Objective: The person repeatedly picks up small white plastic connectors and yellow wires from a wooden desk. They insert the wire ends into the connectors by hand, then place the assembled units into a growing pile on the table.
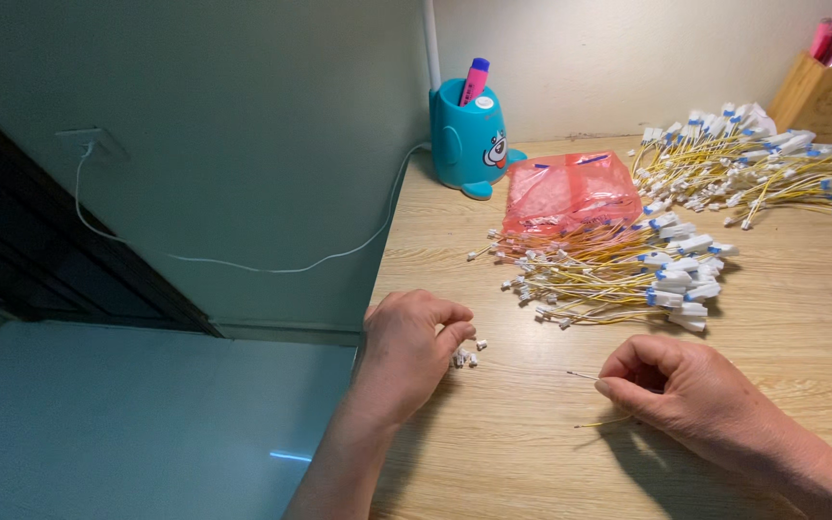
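Head view: left hand point(406, 349) fingers pinch a barely visible white connector point(465, 358); right hand point(686, 390) grips yellow wire point(601, 422).

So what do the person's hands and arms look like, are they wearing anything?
Both hands are bare: the left hand and right hand have no gloves, and no rings or watch show. The forearms are bare too, with no sleeves in view. Fingernails look short and plain.

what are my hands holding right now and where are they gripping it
The right hand pinches a thin yellow wire near its middle. The left hand fingers small white connectors; whether one is gripped cannot be told.
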